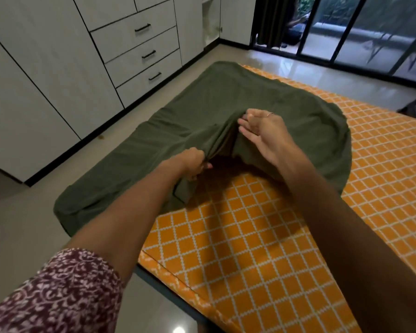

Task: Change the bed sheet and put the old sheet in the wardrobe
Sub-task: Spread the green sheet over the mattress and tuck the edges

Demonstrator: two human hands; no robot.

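Observation:
A dark green sheet (226, 97) lies spread over the far left part of the bed and hangs off its left edge. Under it, an orange sheet with a white diamond grid (250, 236) covers the mattress. My left hand (193, 164) grips a bunched fold of the green sheet near its front edge and lifts it off the orange one. My right hand (262, 133) is above the green sheet with its fingers straight, the fingertips touching the raised fold. The white wardrobe (46, 75) stands along the left wall.
Several drawers with black handles (145, 55) sit in the wardrobe front. A strip of beige floor (22, 224) runs between wardrobe and bed. Dark-framed glass sliding doors (346, 30) close the far side. An open white compartment (210, 20) is at the back.

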